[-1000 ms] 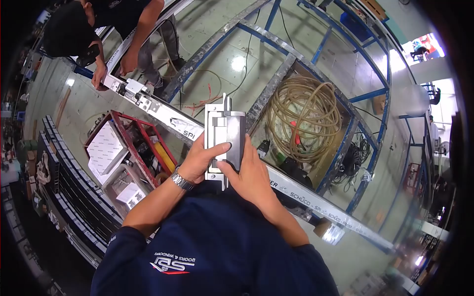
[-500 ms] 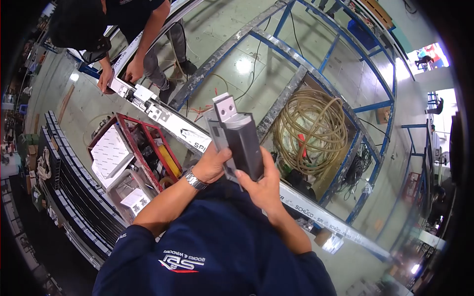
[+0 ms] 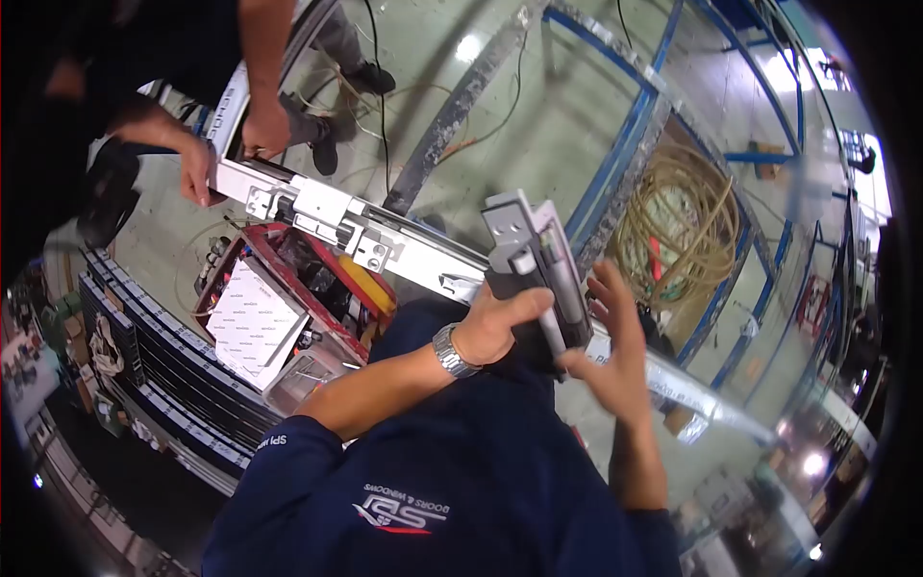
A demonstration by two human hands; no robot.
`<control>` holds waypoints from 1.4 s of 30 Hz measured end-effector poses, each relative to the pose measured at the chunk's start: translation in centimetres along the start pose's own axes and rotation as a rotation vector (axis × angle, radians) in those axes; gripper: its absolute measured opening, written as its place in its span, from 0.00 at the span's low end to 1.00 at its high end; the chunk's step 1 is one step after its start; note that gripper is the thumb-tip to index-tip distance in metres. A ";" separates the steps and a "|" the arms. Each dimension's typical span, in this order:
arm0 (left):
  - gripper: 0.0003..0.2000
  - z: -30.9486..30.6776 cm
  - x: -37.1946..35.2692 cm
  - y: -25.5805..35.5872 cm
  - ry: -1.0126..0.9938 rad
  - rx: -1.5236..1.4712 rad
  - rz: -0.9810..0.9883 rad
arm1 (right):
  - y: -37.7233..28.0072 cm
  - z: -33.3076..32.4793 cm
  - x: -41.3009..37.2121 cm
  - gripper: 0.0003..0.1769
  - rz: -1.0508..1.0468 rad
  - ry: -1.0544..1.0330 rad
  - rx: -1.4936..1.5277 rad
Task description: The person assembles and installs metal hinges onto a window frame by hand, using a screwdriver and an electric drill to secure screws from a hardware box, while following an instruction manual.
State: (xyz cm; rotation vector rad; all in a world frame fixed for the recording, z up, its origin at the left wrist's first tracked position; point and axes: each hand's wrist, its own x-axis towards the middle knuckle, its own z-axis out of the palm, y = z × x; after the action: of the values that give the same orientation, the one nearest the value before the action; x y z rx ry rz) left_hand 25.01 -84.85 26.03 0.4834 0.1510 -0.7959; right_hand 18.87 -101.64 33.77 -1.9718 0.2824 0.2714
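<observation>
A dark grey metal door hinge [image 3: 567, 288], with a light plate and screw holes at its upper end, is in my left hand [image 3: 492, 327]. My left thumb lies across its near side and the fingers are behind it, hidden. To the right of the hinge, my right hand [image 3: 615, 346] is open with fingers spread, its thumb tip close to the hinge's lower end. Below both hands runs a long profile [image 3: 423, 262] in white film, with white hinge parts [image 3: 332, 213] fixed along it.
A person's hand [image 3: 197, 171] and another hand [image 3: 264, 130] rest at the profile's far left corner. A red toolbox [image 3: 375, 337] stands below it, beside white boxes [image 3: 252, 322]. Right lie a coiled hose [image 3: 702, 260] and a blue metal frame [image 3: 615, 144].
The hinge has turned and shifted right in view. My right hand has let go of it and spread its fingers; my left hand keeps its hold. The other person leans nearer.
</observation>
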 end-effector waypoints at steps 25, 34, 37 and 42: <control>0.45 -2.7 3.8 -3.0 -0.378 1.547 -0.223 | 19.1 -0.6 -3.6 0.22 0.242 -0.377 1.297; 0.16 -4.5 1.0 -1.2 -0.337 2.220 -0.284 | 23.3 -5.4 -4.6 0.24 0.154 -0.275 1.503; 0.18 -4.4 0.8 -1.5 -0.317 2.179 -0.284 | 24.4 -6.4 -5.7 0.26 0.172 -0.280 1.506; 0.23 -2.9 3.2 -1.3 -0.321 2.144 -0.344 | 23.3 -6.1 -4.8 0.28 0.331 -0.153 1.458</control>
State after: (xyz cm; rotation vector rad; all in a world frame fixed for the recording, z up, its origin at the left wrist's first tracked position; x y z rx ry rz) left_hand 26.43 -86.37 22.03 2.3449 -1.0966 -1.1215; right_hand 7.25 -116.16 17.65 -0.4591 0.5108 0.2922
